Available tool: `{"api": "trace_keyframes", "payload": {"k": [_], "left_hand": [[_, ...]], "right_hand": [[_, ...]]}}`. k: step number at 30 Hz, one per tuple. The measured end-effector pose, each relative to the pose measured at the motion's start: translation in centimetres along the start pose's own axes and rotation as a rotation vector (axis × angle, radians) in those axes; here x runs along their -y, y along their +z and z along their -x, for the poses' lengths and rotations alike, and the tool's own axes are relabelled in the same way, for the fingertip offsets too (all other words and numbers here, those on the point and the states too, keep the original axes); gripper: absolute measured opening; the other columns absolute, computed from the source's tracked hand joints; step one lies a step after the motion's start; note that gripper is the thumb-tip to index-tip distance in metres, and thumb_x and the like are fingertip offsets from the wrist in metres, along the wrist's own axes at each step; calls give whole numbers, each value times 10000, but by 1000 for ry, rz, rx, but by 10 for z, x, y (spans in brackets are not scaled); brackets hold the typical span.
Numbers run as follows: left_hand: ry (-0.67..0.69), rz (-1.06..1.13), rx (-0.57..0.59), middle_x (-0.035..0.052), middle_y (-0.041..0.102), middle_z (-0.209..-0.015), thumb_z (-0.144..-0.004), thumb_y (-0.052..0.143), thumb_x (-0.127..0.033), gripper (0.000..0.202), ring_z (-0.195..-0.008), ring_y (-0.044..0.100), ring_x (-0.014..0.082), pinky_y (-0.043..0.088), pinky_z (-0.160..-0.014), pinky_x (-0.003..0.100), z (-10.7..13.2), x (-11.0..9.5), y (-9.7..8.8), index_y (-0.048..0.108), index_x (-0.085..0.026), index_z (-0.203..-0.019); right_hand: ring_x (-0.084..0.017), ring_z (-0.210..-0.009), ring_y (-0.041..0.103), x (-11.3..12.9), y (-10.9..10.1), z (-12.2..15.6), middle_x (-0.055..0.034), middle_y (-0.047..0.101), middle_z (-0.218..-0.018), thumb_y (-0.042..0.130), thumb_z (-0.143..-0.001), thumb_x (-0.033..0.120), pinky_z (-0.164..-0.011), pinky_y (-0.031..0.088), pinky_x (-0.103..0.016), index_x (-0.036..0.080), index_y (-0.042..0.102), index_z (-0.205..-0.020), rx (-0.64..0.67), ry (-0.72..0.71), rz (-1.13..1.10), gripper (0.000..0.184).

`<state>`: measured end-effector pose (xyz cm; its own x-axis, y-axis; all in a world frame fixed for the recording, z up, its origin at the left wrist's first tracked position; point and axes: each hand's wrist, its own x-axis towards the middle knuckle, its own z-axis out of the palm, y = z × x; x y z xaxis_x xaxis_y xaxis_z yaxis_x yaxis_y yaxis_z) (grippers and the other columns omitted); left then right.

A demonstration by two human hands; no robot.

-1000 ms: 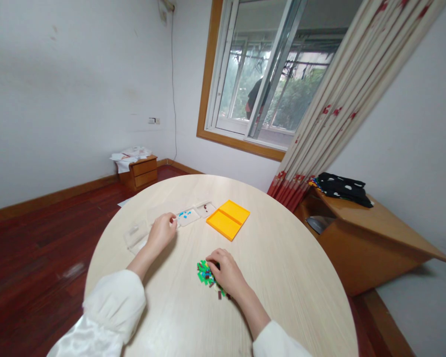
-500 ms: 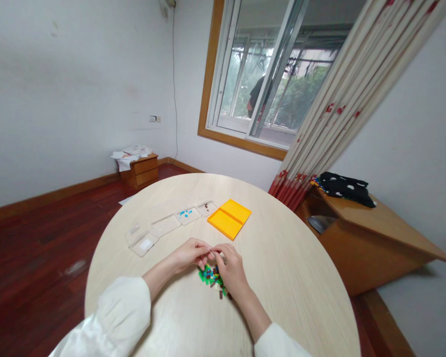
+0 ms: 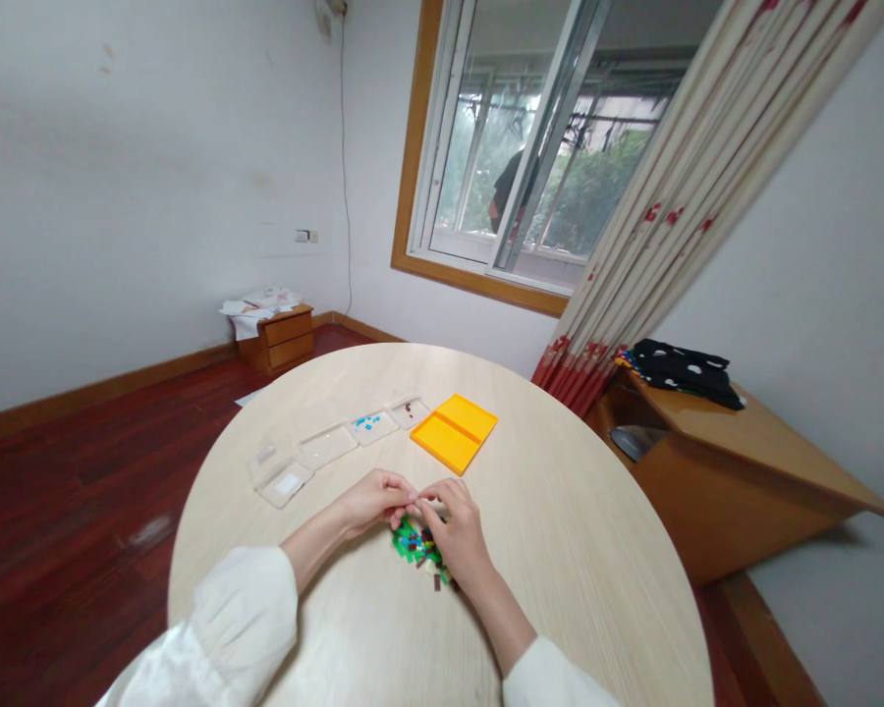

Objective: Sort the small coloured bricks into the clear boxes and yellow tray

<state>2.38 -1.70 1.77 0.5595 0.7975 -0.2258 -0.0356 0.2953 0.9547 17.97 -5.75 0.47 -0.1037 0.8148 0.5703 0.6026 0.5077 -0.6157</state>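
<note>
My left hand and my right hand meet at the fingertips above the table, both closed in a pinch. What they pinch, if anything, is too small and too covered by the fingers to name. Right below them lies a pile of small building bricks in green, blue, brown, yellow and white. My right hand hides part of the pile's right side. One brown brick lies at the pile's near edge.
Beyond my hands sits an orange tray with two sections. To its left runs a row of clear plastic boxes; one holds blue pieces, another brown pieces. All stand on a round wooden table.
My fingertips have shifted very slightly and still meet over the pile. The boxes, tray and bricks stay in place.
</note>
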Motion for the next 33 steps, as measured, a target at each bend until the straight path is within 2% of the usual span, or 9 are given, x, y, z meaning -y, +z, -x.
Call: {"api": "trace_keyframes", "payload": {"k": [3, 5, 7, 9, 12, 16, 22, 27, 33], "left_hand": [[84, -153, -210, -24, 520, -479, -604, 644, -297, 193, -400, 435, 75, 335, -453, 208, -4, -4, -18, 601, -113, -644], [169, -403, -497, -16, 527, -474, -637, 562, -220, 96, -416, 456, 100, 332, -466, 217, -4, -9, -37, 581, -128, -615], [242, -717, -766, 33, 603, -572, -661, 499, -148, 104, -550, 547, 146, 363, -537, 229, -2, -14, -58, 590, -133, -614], [192, -954, -887, 89, 661, -676, -700, 449, -116, 183, -657, 598, 184, 386, -599, 244, 3, -19, -75, 630, -122, -670], [82, -1127, -903, 156, 695, -806, -743, 417, -100, 263, -760, 635, 214, 408, -670, 249, 9, -23, -88, 677, -90, -784], [-15, -1190, -865, 204, 692, -888, -783, 405, -118, 309, -830, 648, 233, 420, -714, 249, 10, -22, -90, 685, -46, -891], [72, -1172, -873, 173, 697, -916, -804, 395, -156, 334, -824, 647, 222, 417, -705, 242, 8, -22, -85, 679, -68, -957], [197, -1091, -864, 107, 691, -762, -813, 397, -219, 291, -686, 613, 186, 384, -626, 237, 7, -23, -70, 669, -119, -783], [295, -967, -702, 12, 538, -518, -780, 428, -273, 278, -521, 476, 137, 303, -538, 238, -1, -7, -38, 532, -159, -548]], "right_hand": [[-180, -779, 543, -4, -2, 0, -33, 611, -763, 540, -814, 155, -700, 441, -306, 202, 597, -750, 20, 2, 6, 97], [-183, -780, 549, -7, -3, 0, -37, 612, -765, 517, -807, 125, -704, 446, -310, 199, 599, -755, 53, 2, 19, 122], [-188, -790, 558, -12, -5, 1, -44, 620, -777, 506, -793, 97, -713, 454, -316, 193, 605, -767, 86, 20, 31, 141], [-193, -799, 568, -15, -6, 1, -50, 625, -789, 504, -785, 85, -721, 461, -323, 188, 613, -773, 107, 43, 41, 151], [-192, -794, 576, -15, -5, 2, -51, 629, -792, 508, -791, 89, -723, 467, -323, 188, 629, -782, 136, 51, 42, 156], [-185, -817, 577, -10, -2, 5, -51, 635, -809, 507, -812, 92, -742, 466, -314, 189, 656, -822, 206, 33, 25, 178], [-189, -875, 569, 0, 2, 7, -55, 632, -886, 524, -833, 131, -785, 453, -319, 219, 675, -932, 360, 19, 58, 201], [-221, -915, 559, 5, 1, 9, -56, 623, -957, 678, -741, 223, -810, 440, -347, 246, 653, -1022, 419, 12, 106, 283], [-204, -870, 574, 0, 1, 7, -40, 633, -881, 626, -777, 174, -784, 429, -325, 233, 680, -915, 411, 50, 159, 160]]}}
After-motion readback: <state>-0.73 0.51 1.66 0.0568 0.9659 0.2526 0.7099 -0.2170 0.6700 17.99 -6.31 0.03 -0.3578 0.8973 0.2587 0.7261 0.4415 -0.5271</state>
